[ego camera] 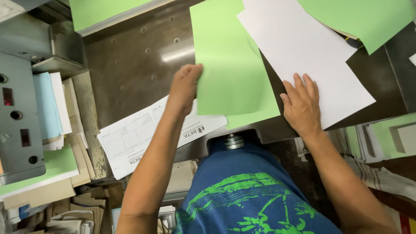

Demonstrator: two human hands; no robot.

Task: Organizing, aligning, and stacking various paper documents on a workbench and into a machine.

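Dark metal bench (138,65) with rows of small round holes. Printed white form (130,143) lying skewed at near edge, overhanging it. Green sheet atop white stack (99,13) at far left corner. Another green sheet (368,19) at far right, over papers. Grey machine panel (17,117) at left with round buttons, small dark displays. Beside it, upright stacks of pale blue, white, tan paper (56,108). Cardboard scraps and offcuts (78,208) piled below. Round metal knob (234,141) under bench edge. Green-and-white stacks (390,134) on right shelf.
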